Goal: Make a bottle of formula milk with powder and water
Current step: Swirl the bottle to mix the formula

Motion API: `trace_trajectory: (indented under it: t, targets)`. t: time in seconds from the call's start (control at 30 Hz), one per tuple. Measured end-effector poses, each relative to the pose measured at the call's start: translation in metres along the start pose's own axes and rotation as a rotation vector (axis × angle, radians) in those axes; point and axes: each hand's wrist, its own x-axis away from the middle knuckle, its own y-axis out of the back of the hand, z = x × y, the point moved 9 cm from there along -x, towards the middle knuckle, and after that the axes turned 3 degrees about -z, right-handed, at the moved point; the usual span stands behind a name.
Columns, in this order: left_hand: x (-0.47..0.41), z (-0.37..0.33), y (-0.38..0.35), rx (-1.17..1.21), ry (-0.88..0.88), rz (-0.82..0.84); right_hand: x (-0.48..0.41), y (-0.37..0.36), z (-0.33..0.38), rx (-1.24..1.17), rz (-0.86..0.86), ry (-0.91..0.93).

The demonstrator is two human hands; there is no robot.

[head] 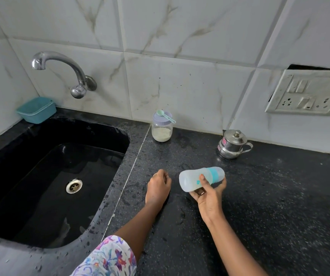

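over the dark counter (259, 196), right of the sink (40, 186): the bottle (192, 181) is held on its side in the air, base toward the sink, teal collar and clear cap pointing right; it looks empty and closed
right hand (207, 196): wrapped round the bottle from below, thumb pressed on the upper side near the collar, fingers curled underneath
left hand (158, 185): low at the counter just beside the bottle's base, not touching it; fingers curled under into a fist, nothing visible inside
powder jar (162, 132): at the back wall, lilac lid on, teal scoop (165, 114) lying across the lid; a low layer of pale powder inside; well apart from both hands
steel pot (232, 144): lidded, back right near the wall; whether it holds the water cannot be told
step in hand, as i judge it: getting the bottle ready to open, so very early in the task; no water or powder in it yet
doing it well: bring the bottle upright before loosening anything, hold the body firm in the right hand and let the left twist the collar; keep the teat side off the counter, which is speckled with droplets
next needs: water in first to a marked level, then level scoops, so the count stays true
risk: smooth plastic and a wet surface, so a loose hold could let it roll toward the sink
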Motion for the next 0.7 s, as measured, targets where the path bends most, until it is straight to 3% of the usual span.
trace_trajectory:
  t: [0.13,0.4,0.7]
  targets:
    - [0.000,0.000,-0.001,0.006,0.005,0.009,0.007,-0.006,0.001,0.196,0.110,0.038]
    - [0.001,0.001,-0.001,0.012,0.018,0.007,0.003,-0.018,0.024,0.314,0.248,0.227]
    - [0.001,0.001,0.000,0.000,0.017,0.000,0.008,-0.028,0.042,0.389,0.280,0.343]
